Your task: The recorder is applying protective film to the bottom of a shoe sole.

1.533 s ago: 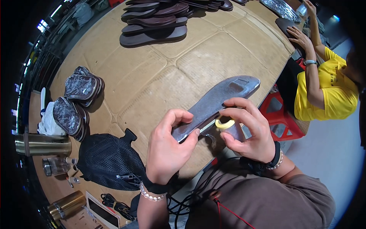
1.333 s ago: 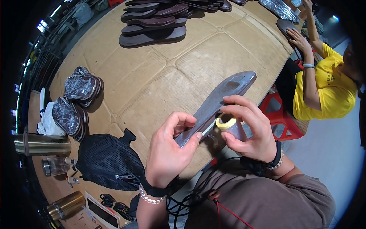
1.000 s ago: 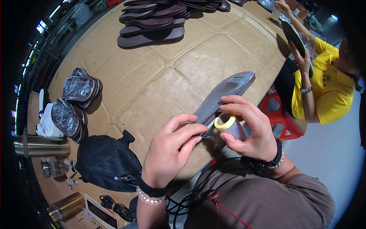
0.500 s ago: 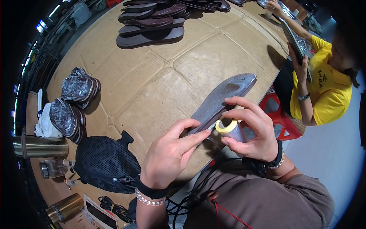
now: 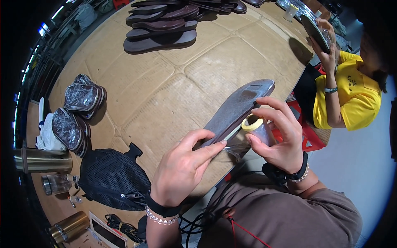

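Plainly, one dark sole (image 5: 237, 103) and one roll of clear film (image 5: 261, 132) are in work, one to each hand. The left hand (image 5: 178, 169) is clamped on the sole's near end, forefinger over the face and thumb at the edge; the right hand (image 5: 281, 142) has its thumb and fingers closed around the roll, just beside the sole's near-side edge. A crinkled strip of film (image 5: 234, 151) shows between the two grips. The sole lies over the cardboard-covered table (image 5: 140, 95), its long axis slanting from the left grip away and to the right, and the end with the recessed patch pointing far right, beyond the right fingertips. The roll's yellow-rimmed open end faces up and leftward. Left of the left grip sit two film-wrapped bundles, the farther one (image 5: 82, 97) and the nearer one (image 5: 68, 130); well beyond both grips is one pile of soles (image 5: 161, 40), overlapping too much to count. As for containers, there are two gold-coloured flasks, one higher (image 5: 46, 160) and one lower (image 5: 73, 225), one clear jar (image 5: 58, 184) and one black mesh bag (image 5: 115, 177) — all left of the left grip, their contents impossible to tell.
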A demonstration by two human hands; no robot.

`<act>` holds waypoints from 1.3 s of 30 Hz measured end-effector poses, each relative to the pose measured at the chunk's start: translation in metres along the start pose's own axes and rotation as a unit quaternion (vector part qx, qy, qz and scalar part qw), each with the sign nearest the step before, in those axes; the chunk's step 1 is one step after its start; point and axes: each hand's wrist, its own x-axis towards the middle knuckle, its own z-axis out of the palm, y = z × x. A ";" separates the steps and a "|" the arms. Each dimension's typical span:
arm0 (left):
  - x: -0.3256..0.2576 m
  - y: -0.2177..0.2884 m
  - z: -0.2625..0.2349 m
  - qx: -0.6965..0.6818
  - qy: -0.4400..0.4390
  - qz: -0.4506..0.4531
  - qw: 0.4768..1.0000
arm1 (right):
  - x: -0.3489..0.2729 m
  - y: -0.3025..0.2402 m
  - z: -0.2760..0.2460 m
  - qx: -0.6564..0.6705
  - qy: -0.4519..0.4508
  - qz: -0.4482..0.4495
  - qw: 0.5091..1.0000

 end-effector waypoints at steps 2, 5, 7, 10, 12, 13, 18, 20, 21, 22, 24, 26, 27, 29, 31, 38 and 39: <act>-0.002 0.001 0.002 -0.009 0.001 -0.009 1.000 | 0.001 -0.002 -0.001 -0.004 0.005 0.000 1.000; -0.003 0.002 0.002 -0.010 0.000 -0.019 1.000 | 0.003 -0.003 -0.004 -0.011 -0.009 -0.002 1.000; -0.003 0.003 0.002 -0.002 -0.005 -0.019 1.000 | 0.003 -0.004 -0.004 -0.021 -0.014 -0.008 1.000; -0.002 0.007 0.003 0.013 -0.004 -0.022 1.000 | 0.004 -0.005 -0.004 -0.024 -0.018 -0.011 0.999; -0.001 0.008 0.003 0.027 0.000 -0.016 0.999 | 0.004 -0.005 -0.004 -0.025 -0.021 -0.009 0.999; 0.000 0.009 0.003 0.026 0.000 -0.017 1.000 | 0.004 -0.006 -0.005 -0.031 -0.026 -0.006 0.999; 0.001 0.012 0.002 0.059 -0.006 -0.020 0.998 | 0.004 -0.002 -0.008 -0.026 -0.054 0.008 0.998; 0.001 0.011 0.002 0.052 0.000 -0.020 0.998 | 0.003 0.007 -0.005 -0.008 -0.038 -0.025 0.999; 0.001 0.010 0.003 0.047 0.005 -0.019 0.999 | 0.002 0.009 -0.003 -0.009 -0.040 -0.022 0.999; 0.001 0.010 0.003 0.049 0.006 -0.020 0.999 | 0.000 0.011 0.000 0.032 -0.030 -0.002 0.999; 0.001 0.009 0.003 0.045 0.005 -0.020 0.999 | -0.002 0.012 0.004 0.098 -0.013 0.033 0.995; 0.000 0.009 0.003 0.042 0.004 -0.020 0.999 | -0.002 0.012 0.002 0.092 -0.015 0.018 0.995; 0.000 0.009 0.003 0.038 0.003 -0.021 0.999 | -0.001 0.013 0.001 0.086 -0.014 0.000 0.996; 0.000 0.009 0.003 0.033 0.002 -0.022 0.999 | -0.001 0.017 -0.001 0.086 -0.017 -0.009 0.996; 0.000 0.008 0.003 0.036 -0.001 -0.018 0.999 | -0.001 0.020 -0.003 0.085 -0.018 -0.017 0.996; -0.001 0.009 0.004 0.037 0.001 -0.023 0.999 | 0.000 0.019 -0.002 0.111 -0.024 -0.055 0.992; -0.001 0.009 0.004 0.037 0.000 -0.024 0.999 | 0.001 0.020 -0.001 0.084 -0.034 -0.078 0.993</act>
